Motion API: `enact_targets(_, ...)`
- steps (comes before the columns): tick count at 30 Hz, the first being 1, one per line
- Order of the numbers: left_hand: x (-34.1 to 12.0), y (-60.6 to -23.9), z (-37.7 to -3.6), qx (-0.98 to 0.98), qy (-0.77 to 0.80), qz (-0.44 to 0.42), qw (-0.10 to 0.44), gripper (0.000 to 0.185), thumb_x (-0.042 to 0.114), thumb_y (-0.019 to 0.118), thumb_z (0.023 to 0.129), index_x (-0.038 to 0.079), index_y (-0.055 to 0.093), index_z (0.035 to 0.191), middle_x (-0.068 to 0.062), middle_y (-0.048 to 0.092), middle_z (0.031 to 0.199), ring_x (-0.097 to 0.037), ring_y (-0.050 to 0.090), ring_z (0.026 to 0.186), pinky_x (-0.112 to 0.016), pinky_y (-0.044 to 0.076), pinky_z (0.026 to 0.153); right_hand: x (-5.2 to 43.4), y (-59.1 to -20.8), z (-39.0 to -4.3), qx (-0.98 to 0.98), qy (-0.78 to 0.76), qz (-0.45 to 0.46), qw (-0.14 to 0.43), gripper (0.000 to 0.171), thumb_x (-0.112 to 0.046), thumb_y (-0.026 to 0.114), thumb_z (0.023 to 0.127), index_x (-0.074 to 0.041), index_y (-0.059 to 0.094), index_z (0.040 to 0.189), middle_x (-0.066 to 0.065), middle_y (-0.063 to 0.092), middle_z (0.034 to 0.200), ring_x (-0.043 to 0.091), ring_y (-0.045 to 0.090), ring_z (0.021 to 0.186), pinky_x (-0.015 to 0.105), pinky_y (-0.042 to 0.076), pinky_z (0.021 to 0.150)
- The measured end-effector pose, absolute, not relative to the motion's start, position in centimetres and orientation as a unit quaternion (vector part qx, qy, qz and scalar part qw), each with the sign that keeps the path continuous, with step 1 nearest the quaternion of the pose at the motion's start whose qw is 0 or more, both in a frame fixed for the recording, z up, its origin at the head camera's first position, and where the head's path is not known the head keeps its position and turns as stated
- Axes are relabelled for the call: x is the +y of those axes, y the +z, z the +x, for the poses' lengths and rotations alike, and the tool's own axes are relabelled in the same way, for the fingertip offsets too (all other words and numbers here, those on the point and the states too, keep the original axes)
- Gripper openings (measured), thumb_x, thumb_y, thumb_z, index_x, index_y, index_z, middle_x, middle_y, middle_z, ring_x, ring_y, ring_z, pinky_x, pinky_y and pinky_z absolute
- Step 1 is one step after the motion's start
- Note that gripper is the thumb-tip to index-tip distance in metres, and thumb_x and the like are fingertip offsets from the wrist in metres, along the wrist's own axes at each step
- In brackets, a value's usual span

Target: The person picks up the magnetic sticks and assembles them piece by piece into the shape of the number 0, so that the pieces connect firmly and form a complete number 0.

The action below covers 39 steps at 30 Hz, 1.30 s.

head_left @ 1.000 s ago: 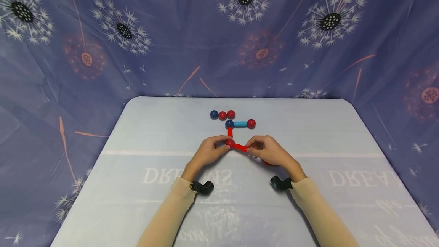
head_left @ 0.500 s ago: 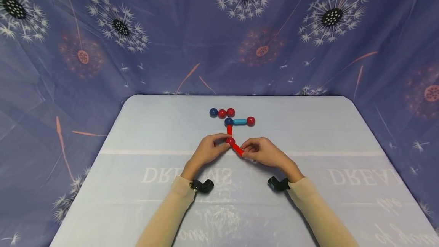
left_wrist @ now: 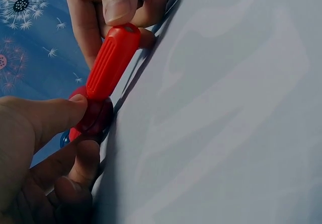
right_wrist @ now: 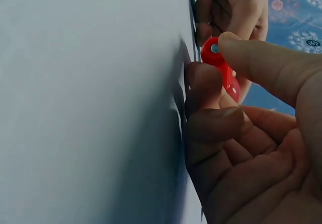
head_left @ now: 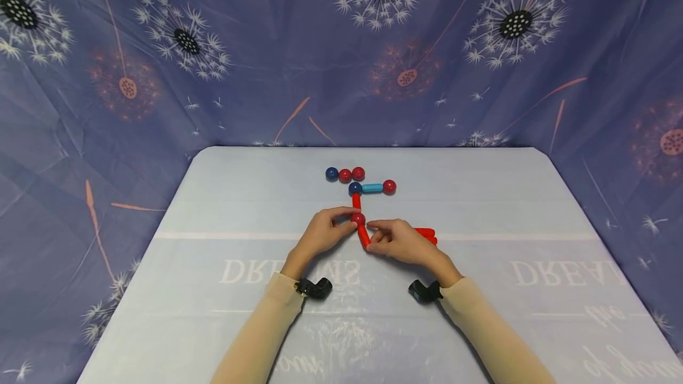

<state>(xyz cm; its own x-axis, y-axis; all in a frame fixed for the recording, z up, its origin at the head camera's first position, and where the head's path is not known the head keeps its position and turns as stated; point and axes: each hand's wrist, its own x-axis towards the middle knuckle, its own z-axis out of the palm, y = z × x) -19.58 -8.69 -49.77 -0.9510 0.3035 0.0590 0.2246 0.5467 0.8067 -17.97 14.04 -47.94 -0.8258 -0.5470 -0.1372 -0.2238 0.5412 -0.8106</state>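
Observation:
My left hand (head_left: 325,233) pinches a glossy red ball (head_left: 358,219) near the middle of the table. From that ball a ribbed red rod (head_left: 363,235) extends toward me, its near end pinched by my right hand (head_left: 397,242). In the left wrist view, the rod (left_wrist: 113,58) meets the ball (left_wrist: 98,116) at one end. A round metallic insert shows in the rod's end (right_wrist: 215,48) in the right wrist view. Behind the held ball, another red rod (head_left: 356,201) leads to a dark blue ball (head_left: 355,188). A light blue rod (head_left: 372,188) joins that to a red ball (head_left: 389,186).
Farther back, a dark blue ball (head_left: 332,174) and two red balls (head_left: 345,176) sit in a row. Red rods (head_left: 427,234) lie just right of my right hand, partly hidden by it. A patterned purple cloth (head_left: 341,105) hangs behind the white table (head_left: 213,194).
My right hand has moved left and toward me, swinging the red rod from pointing right to pointing toward me. The rods at the right have come into view. My left hand stays on the ball.

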Motion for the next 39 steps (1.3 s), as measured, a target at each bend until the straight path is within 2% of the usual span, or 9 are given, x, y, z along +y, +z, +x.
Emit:
enact_targets(7,-8.6,-49.8,-19.6,0.877,0.457,0.139,0.049,0.028,0.028,0.07,0.089,0.029,0.07,0.117,0.008,0.069,0.109,-0.01,0.047,0.053,-0.024,0.039,0.051,13.5,-48.3,-17.7,0.853,-0.431,-0.224,0.193,0.056,-0.027,0.076,0.084,-0.003,0.057,0.131,-0.006,0.068,0.08,0.013,0.06,0.063,0.024,0.049,0.059)
enact_targets(19,-8.7,-49.7,-19.8,0.878,0.453,0.146,0.047,0.028,0.03,0.069,0.09,0.03,0.069,0.118,0.008,0.069,0.107,-0.009,0.046,0.051,-0.025,0.038,0.05,13.0,-48.5,-17.7,0.825,-0.483,-0.19,0.224,0.059,-0.027,0.075,0.084,0.0,0.054,0.133,0.003,0.071,0.079,0.02,0.065,0.06,0.027,0.051,0.059)
enact_targets(30,-8.6,-49.8,-19.4,0.883,0.442,0.145,0.06,0.03,0.029,0.067,0.091,0.03,0.067,0.122,0.008,0.068,0.108,-0.011,0.046,0.058,-0.026,0.04,0.056,13.4,-47.6,-17.7,0.818,-0.473,-0.206,0.255,0.054,-0.027,0.07,0.089,0.0,0.054,0.133,0.008,0.069,0.078,0.023,0.063,0.059,0.033,0.054,0.058)
enact_targets(34,-8.6,-49.7,-19.3,0.885,0.44,0.142,0.057,0.032,0.028,0.067,0.091,0.029,0.066,0.123,0.007,0.068,0.106,-0.011,0.047,0.059,-0.027,0.04,0.057,13.8,-47.2,-18.4,0.827,-0.46,-0.217,0.24,0.044,-0.023,0.067,0.091,-0.001,0.057,0.128,0.009,0.069,0.081,0.022,0.062,0.059,0.035,0.054,0.058)
enact_targets(39,-8.6,-49.5,-19.2,0.885,0.439,0.142,0.06,0.032,0.028,0.067,0.091,0.028,0.066,0.124,0.007,0.068,0.107,-0.012,0.049,0.061,-0.026,0.041,0.058,14.2,-46.0,-19.7,0.843,-0.437,-0.239,0.202,0.038,-0.022,0.067,0.091,-0.004,0.06,0.124,0.009,0.07,0.092,0.025,0.066,0.07,0.033,0.055,0.062)
